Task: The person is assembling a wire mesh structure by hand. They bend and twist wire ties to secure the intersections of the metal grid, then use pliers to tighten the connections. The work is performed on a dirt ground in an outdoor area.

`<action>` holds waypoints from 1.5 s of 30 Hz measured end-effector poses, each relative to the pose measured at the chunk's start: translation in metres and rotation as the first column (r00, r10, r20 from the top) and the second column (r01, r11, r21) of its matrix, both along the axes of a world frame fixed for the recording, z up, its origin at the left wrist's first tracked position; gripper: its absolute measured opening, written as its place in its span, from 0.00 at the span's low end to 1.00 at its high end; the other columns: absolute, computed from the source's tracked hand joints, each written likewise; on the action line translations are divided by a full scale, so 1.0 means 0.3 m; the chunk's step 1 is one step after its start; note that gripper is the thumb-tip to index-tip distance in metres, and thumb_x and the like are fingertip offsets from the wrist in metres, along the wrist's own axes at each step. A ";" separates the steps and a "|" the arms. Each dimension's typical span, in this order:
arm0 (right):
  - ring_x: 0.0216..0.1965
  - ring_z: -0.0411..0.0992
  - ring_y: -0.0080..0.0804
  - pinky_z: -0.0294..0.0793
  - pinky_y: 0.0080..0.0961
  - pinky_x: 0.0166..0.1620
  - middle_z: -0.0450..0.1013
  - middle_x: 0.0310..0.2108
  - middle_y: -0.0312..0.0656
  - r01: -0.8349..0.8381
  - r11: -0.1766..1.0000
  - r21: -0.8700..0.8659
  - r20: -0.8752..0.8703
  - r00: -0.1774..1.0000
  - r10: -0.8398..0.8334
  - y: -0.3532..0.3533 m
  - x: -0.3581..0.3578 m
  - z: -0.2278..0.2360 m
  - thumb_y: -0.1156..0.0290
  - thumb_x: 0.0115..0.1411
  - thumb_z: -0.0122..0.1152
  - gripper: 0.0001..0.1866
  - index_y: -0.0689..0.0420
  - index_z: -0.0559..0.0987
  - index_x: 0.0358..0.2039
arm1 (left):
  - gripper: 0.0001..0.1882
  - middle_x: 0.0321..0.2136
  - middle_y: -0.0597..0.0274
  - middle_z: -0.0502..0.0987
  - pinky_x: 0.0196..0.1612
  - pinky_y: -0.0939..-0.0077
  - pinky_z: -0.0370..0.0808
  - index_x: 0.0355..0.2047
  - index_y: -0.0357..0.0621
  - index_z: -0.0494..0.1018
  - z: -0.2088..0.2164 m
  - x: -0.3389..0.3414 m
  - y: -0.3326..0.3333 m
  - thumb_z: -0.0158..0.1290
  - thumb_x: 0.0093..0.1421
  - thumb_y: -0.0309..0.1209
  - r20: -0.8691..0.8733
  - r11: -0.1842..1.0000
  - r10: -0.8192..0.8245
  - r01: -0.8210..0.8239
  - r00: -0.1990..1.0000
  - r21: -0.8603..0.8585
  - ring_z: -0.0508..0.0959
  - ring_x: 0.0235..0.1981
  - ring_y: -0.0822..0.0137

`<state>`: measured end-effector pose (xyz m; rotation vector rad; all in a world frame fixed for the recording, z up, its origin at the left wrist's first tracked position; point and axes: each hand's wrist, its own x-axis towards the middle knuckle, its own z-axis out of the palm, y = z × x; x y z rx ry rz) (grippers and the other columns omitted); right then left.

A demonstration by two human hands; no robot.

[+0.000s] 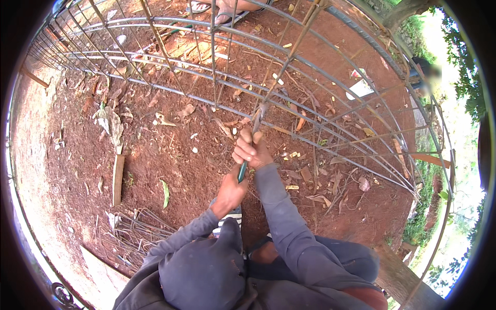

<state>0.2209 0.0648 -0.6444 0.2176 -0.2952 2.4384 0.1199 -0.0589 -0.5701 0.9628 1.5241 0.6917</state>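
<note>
Holding one green-handled tool (242, 172) in both hands, the person is working low over the reddish ground (155, 155). The left hand (230, 194) is sitting lower and nearer the body, its grip wrapping around the bottom of the handle. The right hand (252, 151) is sitting just above it, fingers curling together, its grip clamping on the upper part of the same tool (those fingers are hiding much of it from me). A short stretch of green is showing between the two hands. Beyond the right hand, the tool's far end is meeting the nearest rods of a long metal cage (213, 57), right by a crossing; whether it is pinching a wire there, I cannot tell. Behind the bars, another person's feet in sandals (227, 11) are resting on the ground. A white sheet (360, 90) is lying off to the right, showing through the rods. Over to the left, a narrow strip of wood (118, 180) is lying with a green leaf (165, 194) to its right, and a heap of bent metal rods (138, 232) is spreading near the left forearm. Grey sleeves (285, 199) are covering both forearms.
</note>
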 end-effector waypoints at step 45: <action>0.40 0.76 0.34 0.73 0.37 0.53 0.74 0.37 0.40 0.331 0.934 0.132 0.862 0.427 -0.273 -0.110 -0.020 0.284 0.58 0.54 0.74 0.41 0.64 0.64 0.61 | 0.12 0.17 0.55 0.72 0.20 0.63 0.67 0.35 0.40 0.67 0.026 -0.115 0.044 0.53 0.65 0.36 0.126 0.990 -0.018 0.035 0.992 -0.137 0.72 0.16 0.63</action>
